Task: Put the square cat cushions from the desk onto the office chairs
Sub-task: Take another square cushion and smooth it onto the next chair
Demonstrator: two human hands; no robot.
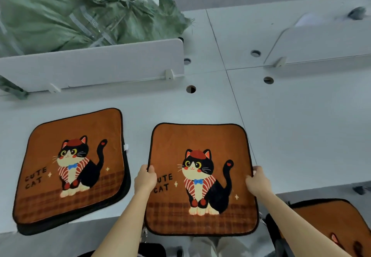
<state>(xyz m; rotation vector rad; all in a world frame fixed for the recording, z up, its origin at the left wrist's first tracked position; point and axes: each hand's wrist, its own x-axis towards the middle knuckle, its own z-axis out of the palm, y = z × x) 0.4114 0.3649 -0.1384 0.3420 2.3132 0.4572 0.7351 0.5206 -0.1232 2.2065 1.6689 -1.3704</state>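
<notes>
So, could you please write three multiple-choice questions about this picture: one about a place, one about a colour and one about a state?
1. Where does the green sack lie?
A) behind the white divider
B) on a chair seat
C) on the floor

2. What colour is the bow of the cat on the held cushion?
A) green
B) blue
C) white

3. How is the held cushion gripped?
A) by one hand only
B) by nobody
C) by both hands at its side edges

Answers:
1 A, the sack shows above the divider's top edge.
2 B, the bow under the cat's chin is blue.
3 C, the left hand and the right hand each grip one side edge.
</notes>
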